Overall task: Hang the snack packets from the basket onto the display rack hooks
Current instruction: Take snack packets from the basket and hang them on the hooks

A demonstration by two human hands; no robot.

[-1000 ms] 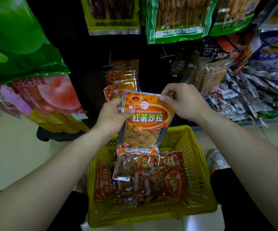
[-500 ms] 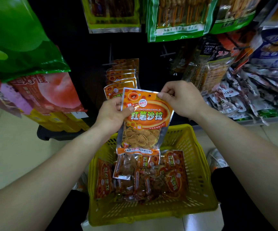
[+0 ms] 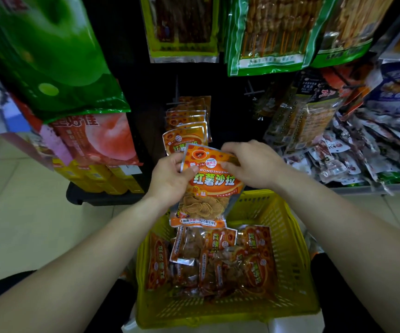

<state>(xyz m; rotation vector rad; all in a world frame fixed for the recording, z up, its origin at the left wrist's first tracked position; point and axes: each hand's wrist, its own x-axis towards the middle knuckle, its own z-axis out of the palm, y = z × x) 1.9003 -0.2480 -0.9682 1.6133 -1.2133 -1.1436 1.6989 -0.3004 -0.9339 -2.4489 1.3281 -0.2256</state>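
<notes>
While both hands' grip pinches packet (image 3: 208, 186) top edge, hung row (image 3: 187, 131) just behind, basket (image 3: 288, 236) below.

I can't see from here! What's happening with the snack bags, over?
Left hand and right hand both grip one orange packet. Same packets already hanging just behind. Basket still stocked. Nothing blocking.

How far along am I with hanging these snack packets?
Partway. Done: a row of matching orange packets already hangs on the rack hook. In hand: the left hand and right hand hold one packet by its top, just in front of that row. Left: several more packets lie in the yellow basket.
</notes>
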